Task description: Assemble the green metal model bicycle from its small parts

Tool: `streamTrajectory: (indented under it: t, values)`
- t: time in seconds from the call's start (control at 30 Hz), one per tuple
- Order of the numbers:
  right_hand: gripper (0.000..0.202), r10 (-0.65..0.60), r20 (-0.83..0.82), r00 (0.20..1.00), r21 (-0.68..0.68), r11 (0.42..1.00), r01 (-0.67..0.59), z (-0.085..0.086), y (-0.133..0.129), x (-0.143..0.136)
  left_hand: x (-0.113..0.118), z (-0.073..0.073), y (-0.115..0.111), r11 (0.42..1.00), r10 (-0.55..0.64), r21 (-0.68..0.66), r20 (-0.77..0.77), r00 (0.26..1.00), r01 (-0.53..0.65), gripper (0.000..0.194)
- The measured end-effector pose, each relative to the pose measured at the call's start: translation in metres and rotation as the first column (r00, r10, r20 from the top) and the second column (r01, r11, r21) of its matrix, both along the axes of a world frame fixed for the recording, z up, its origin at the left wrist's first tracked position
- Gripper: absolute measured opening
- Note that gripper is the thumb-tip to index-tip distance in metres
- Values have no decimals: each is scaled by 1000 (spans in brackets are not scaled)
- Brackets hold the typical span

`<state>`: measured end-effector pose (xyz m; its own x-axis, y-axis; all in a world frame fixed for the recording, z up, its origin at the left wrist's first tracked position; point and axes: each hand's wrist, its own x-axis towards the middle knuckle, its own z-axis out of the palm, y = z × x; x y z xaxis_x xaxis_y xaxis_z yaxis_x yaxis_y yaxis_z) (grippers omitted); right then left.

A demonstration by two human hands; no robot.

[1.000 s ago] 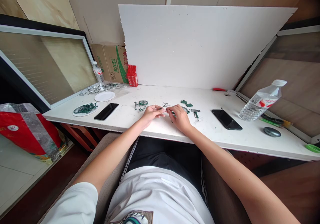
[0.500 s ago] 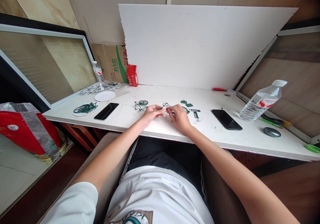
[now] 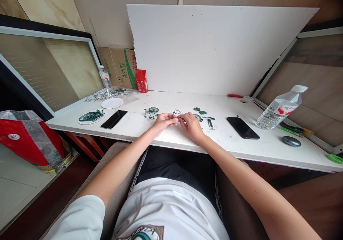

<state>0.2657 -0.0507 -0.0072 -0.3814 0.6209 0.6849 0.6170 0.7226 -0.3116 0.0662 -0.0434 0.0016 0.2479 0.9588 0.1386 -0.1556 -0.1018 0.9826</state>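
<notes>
My left hand (image 3: 164, 120) is closed in a pinch on a thin dark piece (image 3: 173, 114), whose tip sticks up past the fingers. My right hand (image 3: 192, 124) meets it fingertip to fingertip, also pinched; what lies between those fingers is too small and covered to make out. A dark ring (image 3: 177, 111) shows just behind the fingertips. Left of the hands lies a green miniature bicycle frame (image 3: 150, 116) with a spoked wheel (image 3: 153, 109). Beside my right hand are another spoked wheel (image 3: 198, 117), small green blocks (image 3: 203, 112) and a green T-shaped part (image 3: 210, 123).
On the left are a plate of green parts (image 3: 85, 121), a white plate (image 3: 112, 103) and a phone (image 3: 114, 119). On the right are another phone (image 3: 243, 127), a water bottle (image 3: 281, 107) and a grey oval object (image 3: 292, 141). A white board (image 3: 214, 50) stands behind.
The thin dark piece between the hands has turned, so less of it shows above the fingertips. Both hands have stayed almost in place.
</notes>
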Motion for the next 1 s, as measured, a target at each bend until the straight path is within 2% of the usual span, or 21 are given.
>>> streamTrajectory:
  t: [0.43, 0.83, 0.93, 1.0]
  values:
    - [25, 10, 4, 1000, -11, 1000, -10, -1, 0, -1, 1, -2, 2, 999, 27, -33, -7, 1000, -27, 46]
    - [25, 33, 4, 999, -50, 998, -33, 2, -4, -2, 2, -7, 6, 1000, 17, 1, -5, 1000, -17, 43]
    - [25, -7, -28, 1000, -61, 998, 5, 3, -4, 0, 1, -5, 5, 1000, 17, -7, -10, 1000, -18, 41]
    - [25, -74, -26, 997, -58, 996, 72, 4, -3, 1, 1, -3, 4, 1000, 23, -11, -24, 999, -23, 38]
